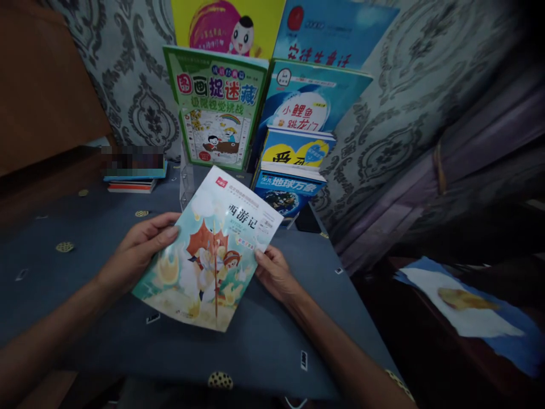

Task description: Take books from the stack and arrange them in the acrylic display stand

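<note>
A thin paperback book (pixel 208 255) with an illustrated teal and white cover is held tilted above the table. My left hand (pixel 147 241) grips its left edge, thumb on the cover and fingers behind. On the opposite edge, my right hand (pixel 275 270) pinches the book the same way. Just beyond it stands a clear tiered book rack (pixel 186 182). Its left side carries a green picture book (pixel 217 108) in front of a yellow one (pixel 225 28). On its right side are a teal book (pixel 315 96), a yellow and blue book (pixel 293 149) and a dark blue globe book (pixel 287 193).
A small stack of books (pixel 131 184) lies at the back left of the dark blue tablecloth (pixel 76 289). Behind the table is a patterned wall (pixel 147 108), with a purple curtain (pixel 395 187) at the right. A blue and white cloth-like item (pixel 472 307) lies beyond the table's right edge.
</note>
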{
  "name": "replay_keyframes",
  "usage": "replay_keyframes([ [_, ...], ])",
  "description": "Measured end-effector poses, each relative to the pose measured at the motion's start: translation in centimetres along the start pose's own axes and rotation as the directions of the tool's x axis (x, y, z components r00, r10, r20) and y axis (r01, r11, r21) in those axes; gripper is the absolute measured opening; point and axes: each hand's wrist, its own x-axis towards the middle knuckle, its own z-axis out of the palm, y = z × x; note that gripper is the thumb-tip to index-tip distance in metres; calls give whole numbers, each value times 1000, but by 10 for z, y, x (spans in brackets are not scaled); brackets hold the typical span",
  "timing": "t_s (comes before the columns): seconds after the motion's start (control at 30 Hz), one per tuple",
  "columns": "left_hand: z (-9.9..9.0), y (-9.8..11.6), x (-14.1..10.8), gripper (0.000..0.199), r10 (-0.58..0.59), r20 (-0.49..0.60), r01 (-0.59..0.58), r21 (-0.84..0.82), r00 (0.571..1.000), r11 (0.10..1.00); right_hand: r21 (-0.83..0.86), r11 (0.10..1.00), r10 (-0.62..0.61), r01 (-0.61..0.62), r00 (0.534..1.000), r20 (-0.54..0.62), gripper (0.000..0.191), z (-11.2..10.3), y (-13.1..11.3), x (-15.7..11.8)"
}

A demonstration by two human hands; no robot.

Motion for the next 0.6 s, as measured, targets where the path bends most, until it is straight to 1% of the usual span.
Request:
replay_keyframes([
  [0.07,2,-12,2,53,-46,-24,44,-76,999,996,18,999,37,-37,999,12,50,2,-2,-2],
  [0.17,1,-33,5,55,-116,-28,110,-148,993,983,19,998,66,-67,998,21,48,3,-5,-1],
  [0.3,-6,-57,9,63,-158,-17,153,-168,987,974,-1,996,89,-89,996,23,47,-1,-2,3],
  [0.4,-10,-69,13,71,-183,-4,182,-114,983,977,-21,992,121,-121,992,25,51,-4,3,6],
  [0.5,-12,-76,16,73,-201,23,202,-16,979,979,-51,990,135,-134,991,17,56,-8,7,7],
  [0.6,-18,-79,23,73,-168,57,160,133,984,978,-80,988,130,-130,991,-7,57,-10,8,8],
])
